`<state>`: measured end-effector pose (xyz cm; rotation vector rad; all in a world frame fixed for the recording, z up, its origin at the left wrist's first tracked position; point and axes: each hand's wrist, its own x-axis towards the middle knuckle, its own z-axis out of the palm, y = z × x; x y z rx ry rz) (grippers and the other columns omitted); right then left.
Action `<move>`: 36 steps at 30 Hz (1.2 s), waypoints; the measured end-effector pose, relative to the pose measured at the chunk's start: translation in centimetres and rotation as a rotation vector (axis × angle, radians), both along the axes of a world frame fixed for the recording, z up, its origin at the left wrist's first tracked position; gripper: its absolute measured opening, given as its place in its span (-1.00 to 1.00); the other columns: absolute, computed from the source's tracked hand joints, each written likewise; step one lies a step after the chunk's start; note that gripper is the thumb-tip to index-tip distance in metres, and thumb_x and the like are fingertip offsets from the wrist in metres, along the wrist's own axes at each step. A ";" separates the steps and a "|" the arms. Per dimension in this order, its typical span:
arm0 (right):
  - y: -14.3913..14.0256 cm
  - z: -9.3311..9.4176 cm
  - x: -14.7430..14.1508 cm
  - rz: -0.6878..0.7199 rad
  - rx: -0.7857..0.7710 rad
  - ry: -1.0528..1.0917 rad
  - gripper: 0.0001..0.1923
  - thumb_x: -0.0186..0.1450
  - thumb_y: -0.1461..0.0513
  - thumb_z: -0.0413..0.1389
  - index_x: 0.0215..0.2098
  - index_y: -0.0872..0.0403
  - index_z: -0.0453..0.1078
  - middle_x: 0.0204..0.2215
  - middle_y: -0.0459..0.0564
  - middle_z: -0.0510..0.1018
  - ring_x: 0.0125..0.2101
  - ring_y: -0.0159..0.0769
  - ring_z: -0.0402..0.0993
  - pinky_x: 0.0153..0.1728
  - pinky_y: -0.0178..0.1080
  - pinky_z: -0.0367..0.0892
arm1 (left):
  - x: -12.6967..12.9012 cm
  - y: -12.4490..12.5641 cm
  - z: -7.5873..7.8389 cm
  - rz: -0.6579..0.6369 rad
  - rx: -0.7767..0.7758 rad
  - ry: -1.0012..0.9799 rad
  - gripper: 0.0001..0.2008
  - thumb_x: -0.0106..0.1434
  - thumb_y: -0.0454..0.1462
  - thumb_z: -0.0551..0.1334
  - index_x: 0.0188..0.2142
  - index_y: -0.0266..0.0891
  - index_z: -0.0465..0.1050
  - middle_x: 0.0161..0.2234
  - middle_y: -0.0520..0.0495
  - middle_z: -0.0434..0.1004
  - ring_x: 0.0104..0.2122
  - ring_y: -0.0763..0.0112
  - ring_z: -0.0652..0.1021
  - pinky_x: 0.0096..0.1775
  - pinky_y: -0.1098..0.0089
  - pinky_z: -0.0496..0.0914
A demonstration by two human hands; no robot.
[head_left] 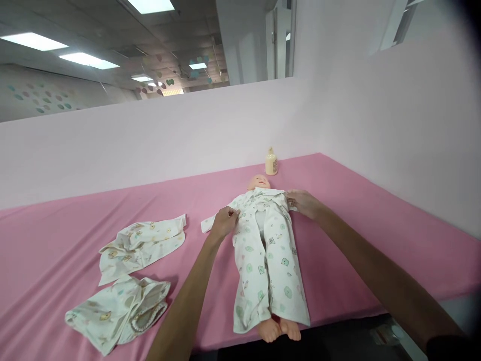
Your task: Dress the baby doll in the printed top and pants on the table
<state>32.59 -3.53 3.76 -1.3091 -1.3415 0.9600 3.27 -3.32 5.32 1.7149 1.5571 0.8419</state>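
A baby doll lies on its back, its bare feet toward me. It wears a white printed baby shirt and matching split-crotch trousers that reach down to the ankles. My left hand is closed in a pinch on the clothing at the doll's side, near the waist. Across from it, my right hand has its fingers on the shirt by the other sleeve, seemingly pinching the cloth edge. Part of that sleeve is hidden behind the hand.
To the left lie a second printed baby shirt and a bunched printed garment. A pump bottle stands beyond the doll's head. Pink sheeting covers the table, bordered by a white wall.
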 end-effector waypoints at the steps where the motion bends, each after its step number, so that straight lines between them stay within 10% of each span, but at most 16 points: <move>1: 0.0 -0.2 0.1 0.039 -0.032 0.045 -0.72 0.19 0.03 0.12 -0.51 0.05 0.37 -0.53 -0.02 0.49 -0.45 -0.26 0.38 -0.42 -0.24 0.32 | -0.1 0.1 -0.1 0.004 -0.009 -0.013 -0.76 0.23 -0.12 0.19 -0.46 -0.22 0.32 -0.48 0.01 0.42 -0.46 0.42 0.40 -0.37 0.40 0.24; 11: -0.1 -0.7 -1.7 -0.139 0.108 -0.520 -0.78 0.29 0.11 0.02 -0.45 0.04 0.27 -0.47 -0.06 0.47 -0.40 -0.28 0.33 -0.35 -0.24 0.16 | 0.6 1.8 -2.2 0.020 0.059 -0.179 -0.72 0.30 -0.05 0.14 -0.19 -0.22 0.33 -0.45 0.00 0.52 -0.44 0.42 0.47 -0.33 0.39 0.34; 17: -0.5 1.0 -4.0 -0.132 0.266 -0.696 -0.75 0.34 0.10 -0.04 -0.36 0.05 0.36 -0.27 0.01 0.54 -0.23 -0.22 0.38 -0.23 -0.23 0.17 | 1.6 2.5 -2.5 -0.069 0.166 -0.238 -0.54 0.35 -0.14 0.11 0.21 -0.16 0.25 0.21 -0.16 0.36 0.08 0.29 0.46 0.04 0.33 0.34; 21: 0.6 2.0 -4.9 -0.042 0.309 -0.796 -0.66 0.34 0.16 -0.09 -0.58 0.05 0.17 -0.49 -0.08 0.44 -0.41 -0.31 0.29 -0.33 -0.27 0.12 | 2.1 3.5 -2.0 -0.052 0.274 -0.029 -0.47 0.35 -0.11 0.12 0.28 -0.17 0.20 0.17 -0.20 0.34 0.08 0.22 0.42 0.11 0.25 0.29; 28: 1.0 3.2 -4.3 0.032 0.289 -0.862 -0.70 0.30 0.18 -0.02 -0.59 0.06 0.15 -0.49 -0.08 0.40 -0.44 -0.33 0.24 -0.38 -0.27 0.08 | 2.3 5.8 0.2 -0.125 0.455 0.431 -0.81 0.33 -0.21 0.13 -0.20 -0.15 0.51 -0.15 -0.15 0.38 -0.04 0.17 0.39 -0.07 0.24 0.34; 36: 0.7 3.8 -5.1 0.105 0.154 -0.915 -0.81 0.33 0.12 0.05 -0.33 0.06 0.39 -0.25 -0.02 0.56 -0.25 -0.24 0.42 -0.25 -0.24 0.20 | 3.6 4.5 2.6 -0.003 0.757 0.418 -0.81 0.37 -0.24 0.12 -0.38 -0.19 0.39 -0.28 -0.08 0.41 -0.23 0.28 0.42 -0.24 0.31 0.30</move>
